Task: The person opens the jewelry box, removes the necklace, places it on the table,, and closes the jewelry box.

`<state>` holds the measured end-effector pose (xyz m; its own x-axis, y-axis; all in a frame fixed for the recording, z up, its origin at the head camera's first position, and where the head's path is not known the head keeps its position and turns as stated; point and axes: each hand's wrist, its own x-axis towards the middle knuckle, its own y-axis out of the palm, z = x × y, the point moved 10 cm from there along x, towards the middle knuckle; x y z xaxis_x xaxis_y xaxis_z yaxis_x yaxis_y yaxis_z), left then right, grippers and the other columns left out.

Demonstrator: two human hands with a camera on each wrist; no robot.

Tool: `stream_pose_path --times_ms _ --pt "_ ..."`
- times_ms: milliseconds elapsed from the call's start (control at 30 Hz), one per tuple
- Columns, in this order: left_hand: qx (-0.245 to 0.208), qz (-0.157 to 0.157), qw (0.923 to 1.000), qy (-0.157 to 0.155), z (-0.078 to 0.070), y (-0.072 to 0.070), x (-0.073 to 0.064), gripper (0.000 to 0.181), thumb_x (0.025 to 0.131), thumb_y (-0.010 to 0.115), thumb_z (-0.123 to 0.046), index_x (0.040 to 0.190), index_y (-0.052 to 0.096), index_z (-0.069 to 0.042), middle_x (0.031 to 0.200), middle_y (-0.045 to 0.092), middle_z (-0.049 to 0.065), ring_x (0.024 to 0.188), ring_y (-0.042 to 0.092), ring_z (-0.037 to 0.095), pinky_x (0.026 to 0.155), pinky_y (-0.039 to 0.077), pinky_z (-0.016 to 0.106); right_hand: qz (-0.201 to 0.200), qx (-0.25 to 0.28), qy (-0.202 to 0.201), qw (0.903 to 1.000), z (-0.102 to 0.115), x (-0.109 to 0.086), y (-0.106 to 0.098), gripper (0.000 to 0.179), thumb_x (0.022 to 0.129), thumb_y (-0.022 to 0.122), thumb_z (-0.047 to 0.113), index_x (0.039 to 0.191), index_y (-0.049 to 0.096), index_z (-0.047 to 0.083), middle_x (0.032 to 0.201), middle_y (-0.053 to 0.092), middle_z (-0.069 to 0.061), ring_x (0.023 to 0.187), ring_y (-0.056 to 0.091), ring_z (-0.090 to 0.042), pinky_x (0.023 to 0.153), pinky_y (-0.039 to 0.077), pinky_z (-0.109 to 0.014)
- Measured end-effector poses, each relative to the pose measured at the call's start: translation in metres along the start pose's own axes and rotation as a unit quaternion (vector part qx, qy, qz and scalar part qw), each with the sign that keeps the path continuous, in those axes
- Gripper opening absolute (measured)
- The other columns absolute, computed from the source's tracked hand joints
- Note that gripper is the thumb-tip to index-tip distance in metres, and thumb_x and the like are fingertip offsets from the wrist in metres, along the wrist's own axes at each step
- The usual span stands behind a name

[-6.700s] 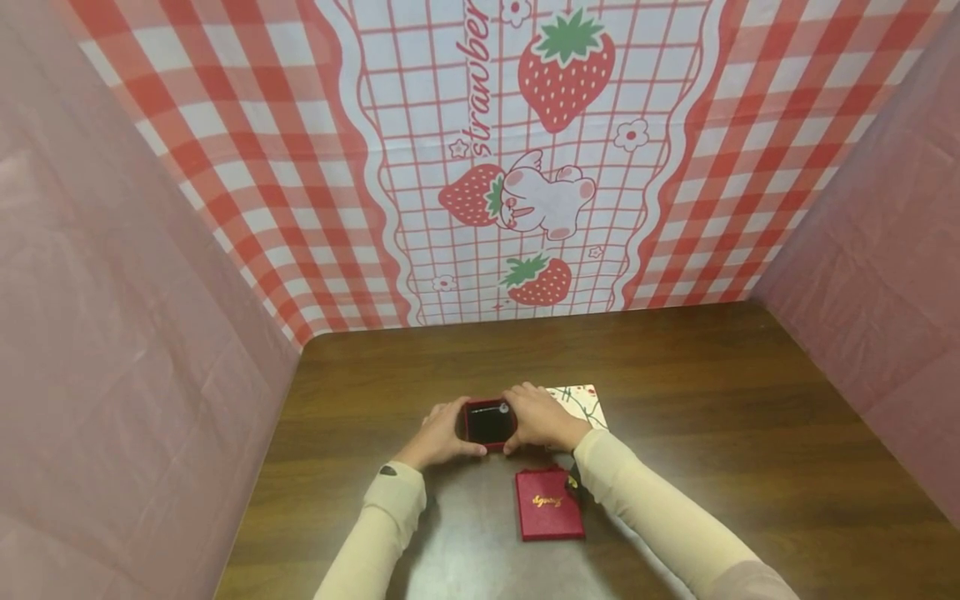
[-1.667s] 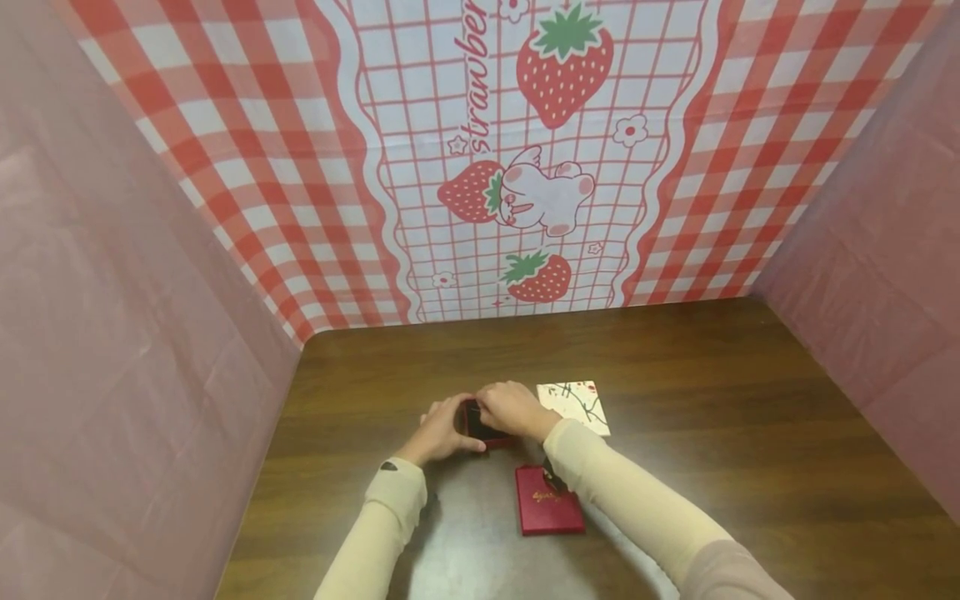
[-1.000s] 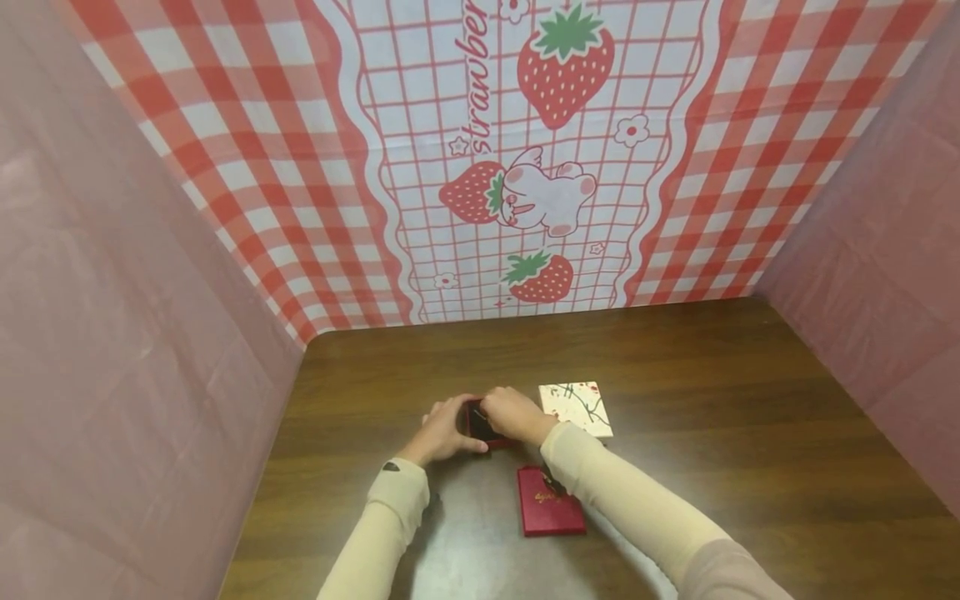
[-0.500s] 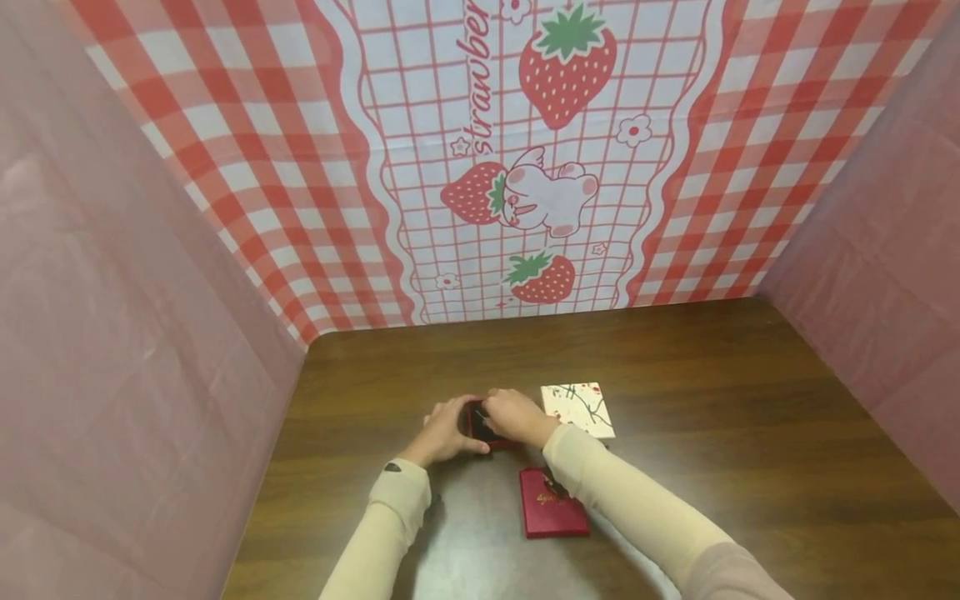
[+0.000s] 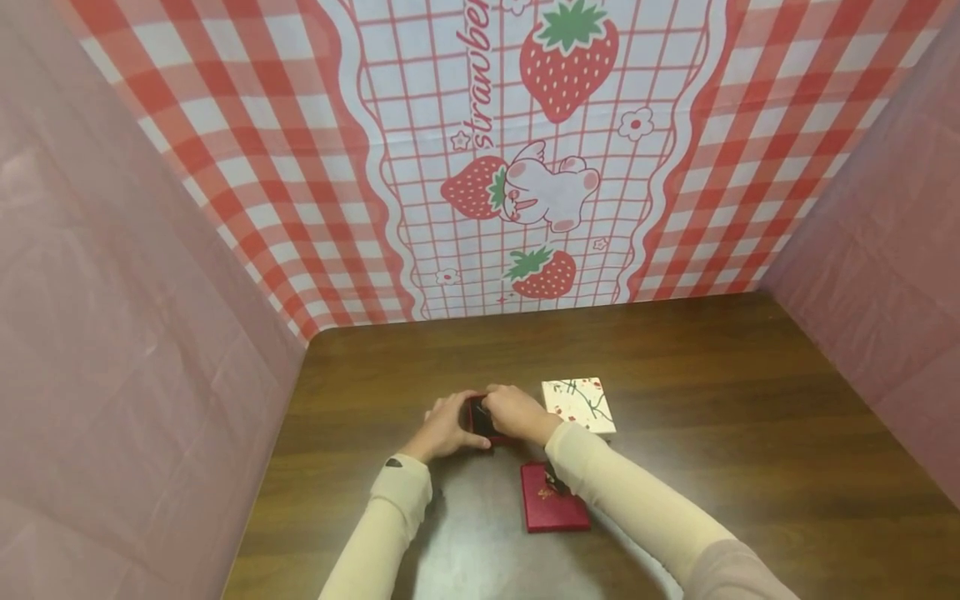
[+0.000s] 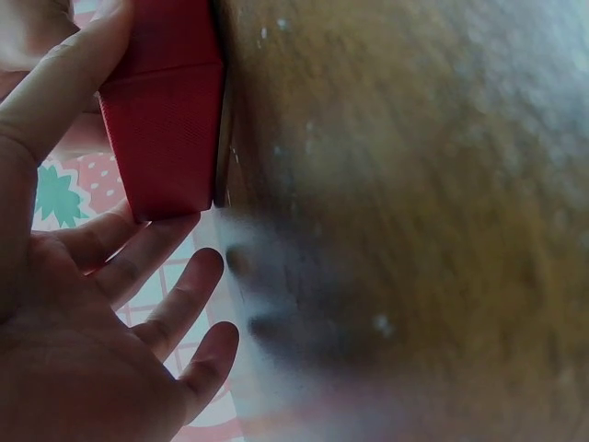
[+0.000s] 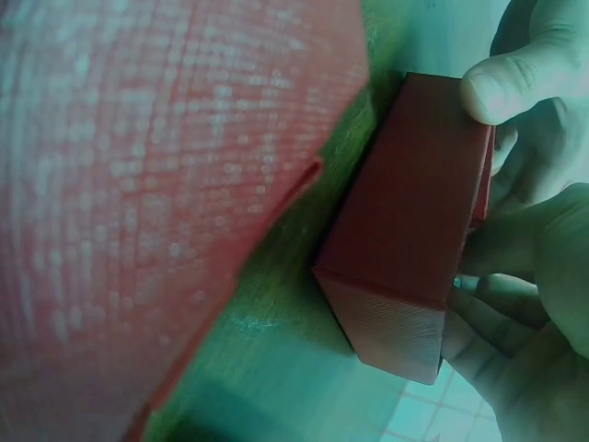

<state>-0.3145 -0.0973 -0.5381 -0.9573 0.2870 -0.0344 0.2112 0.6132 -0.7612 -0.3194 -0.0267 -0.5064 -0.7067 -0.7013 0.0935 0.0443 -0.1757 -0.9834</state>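
Note:
A small red jewelry box (image 5: 482, 418) with a black inside lies on the table, uncovered. My left hand (image 5: 447, 425) grips its left end, thumb on the near side and fingers on the far side. In the left wrist view, the thumb presses the red box wall (image 6: 166, 138) while the last fingers stick out free. My right hand (image 5: 519, 414) reaches over the right part of the box, fingers bent down into the black inside. Its fingertips are hidden, so whether they pinch something I cannot tell. The right wrist view shows the box side (image 7: 405, 193) between both hands.
A flat red lid-like piece (image 5: 555, 508) with gold lettering lies in front of the box, under my right wrist; a dark item (image 5: 553, 479) shows there. Behind the right wrist lies a cream square (image 5: 576, 406) with a branch print. A checked cloth (image 5: 345, 250) hangs behind the table.
Earlier both hands held the box's ends, and a thin silvery strand with a round piece showed inside. Since then my right hand has moved left over the box. Lately the hands hardly move.

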Motion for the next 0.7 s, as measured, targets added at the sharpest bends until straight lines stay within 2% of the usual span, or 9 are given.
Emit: stream_pose_path --times_ms 200,400,533,700 --pt "0.002 0.000 1.0000 -0.001 0.000 0.000 0.000 0.086 0.063 0.090 -0.037 0.138 0.051 -0.019 0.142 0.054 0.010 0.125 0.047 0.039 0.098 0.035 0.058 -0.006 0.005 0.002 1.0000 0.002 -0.001 -0.002 0.008 0.080 0.072 0.010 0.074 0.070 0.006 0.080 0.065 -0.007 0.068 0.063 -0.021 0.067 0.055 -0.035" --pt "0.004 -0.004 1.0000 0.002 0.001 -0.001 0.000 0.087 0.063 0.090 -0.037 0.138 0.051 -0.018 0.141 0.055 0.009 0.124 0.048 0.039 0.096 0.035 0.057 -0.008 -0.006 0.003 0.9999 0.002 0.001 -0.001 0.006 0.080 0.070 0.007 0.075 0.068 0.006 0.081 0.067 -0.008 0.068 0.065 -0.022 0.067 0.056 -0.035" --pt "0.006 -0.004 1.0000 0.001 0.001 -0.001 0.000 0.087 0.063 0.090 -0.038 0.138 0.051 -0.018 0.142 0.054 0.010 0.124 0.048 0.038 0.095 0.036 0.056 -0.006 0.009 0.008 0.9999 -0.002 0.002 0.001 0.005 0.079 0.068 0.010 0.076 0.067 0.005 0.082 0.067 -0.008 0.068 0.064 -0.021 0.065 0.056 -0.034" --pt "0.000 0.002 1.0000 -0.005 0.000 0.000 -0.001 0.087 0.063 0.090 -0.038 0.137 0.051 -0.017 0.141 0.054 0.012 0.124 0.047 0.039 0.096 0.035 0.057 -0.014 0.053 0.017 0.9984 -0.010 0.003 -0.006 0.011 0.077 0.069 0.012 0.067 0.063 0.010 0.074 0.063 -0.002 0.063 0.055 -0.014 0.061 0.051 -0.030"
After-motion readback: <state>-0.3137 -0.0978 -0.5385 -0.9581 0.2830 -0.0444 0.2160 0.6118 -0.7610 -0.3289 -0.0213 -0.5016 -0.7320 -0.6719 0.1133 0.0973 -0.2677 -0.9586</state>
